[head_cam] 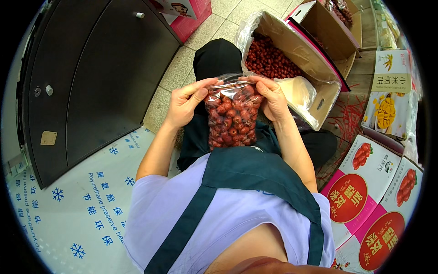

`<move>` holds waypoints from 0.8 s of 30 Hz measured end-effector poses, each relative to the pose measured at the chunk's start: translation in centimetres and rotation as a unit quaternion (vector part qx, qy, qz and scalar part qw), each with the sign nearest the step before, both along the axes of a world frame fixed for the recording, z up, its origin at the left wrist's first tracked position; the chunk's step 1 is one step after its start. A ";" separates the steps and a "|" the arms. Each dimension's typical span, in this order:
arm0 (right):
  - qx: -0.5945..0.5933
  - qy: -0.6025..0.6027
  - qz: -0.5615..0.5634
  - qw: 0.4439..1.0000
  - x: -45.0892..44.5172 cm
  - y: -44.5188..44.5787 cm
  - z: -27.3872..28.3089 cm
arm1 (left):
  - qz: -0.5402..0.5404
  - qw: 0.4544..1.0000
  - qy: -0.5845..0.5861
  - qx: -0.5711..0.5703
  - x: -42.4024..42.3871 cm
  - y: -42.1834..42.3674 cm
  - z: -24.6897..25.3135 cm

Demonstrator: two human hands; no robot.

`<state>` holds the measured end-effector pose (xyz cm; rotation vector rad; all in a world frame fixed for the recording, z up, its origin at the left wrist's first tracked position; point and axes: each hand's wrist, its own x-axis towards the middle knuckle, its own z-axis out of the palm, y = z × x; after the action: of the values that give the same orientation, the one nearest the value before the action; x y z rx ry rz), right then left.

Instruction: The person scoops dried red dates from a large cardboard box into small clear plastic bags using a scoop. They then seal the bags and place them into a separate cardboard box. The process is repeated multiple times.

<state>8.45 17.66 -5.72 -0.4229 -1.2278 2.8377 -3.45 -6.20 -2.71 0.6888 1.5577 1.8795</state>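
A clear plastic bag full of dried red dates (233,120) rests upright on my lap, against the dark green apron. My left hand (186,101) pinches its top edge at the left corner between thumb and fingers. At the right corner my right hand (272,97) grips the same edge, its fingertips partly behind the film. The mouth of the bag is stretched flat between both hands; whether it is sealed I cannot tell. Just beyond my right hand stands an open cardboard box (308,58) with a plastic liner, holding loose red dates (270,58).
Folded pale plastic or paper (296,89) lies in the box's near end. More open cartons (328,32) stand behind it. Printed date boxes (364,185) line the right side. A dark cabinet (106,68) stands at left, and a pink box (191,25) sits on the tiled floor.
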 end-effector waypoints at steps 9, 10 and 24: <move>0.041 0.026 0.040 0.998 0.2 1.3 -0.9 | -0.027 0.996 -0.084 0.010 -0.5 -0.3 0.2; 0.036 0.027 0.048 0.998 0.3 1.5 -0.6 | -0.034 0.996 -0.081 0.009 -0.7 -0.4 0.4; -0.064 0.090 0.000 0.994 0.5 1.2 -2.6 | -0.084 0.993 -0.082 0.023 -2.1 -0.7 0.6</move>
<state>8.99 18.85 -8.33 -0.1643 -1.0193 2.8873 -5.54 -6.91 -2.10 0.6469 1.3164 1.8022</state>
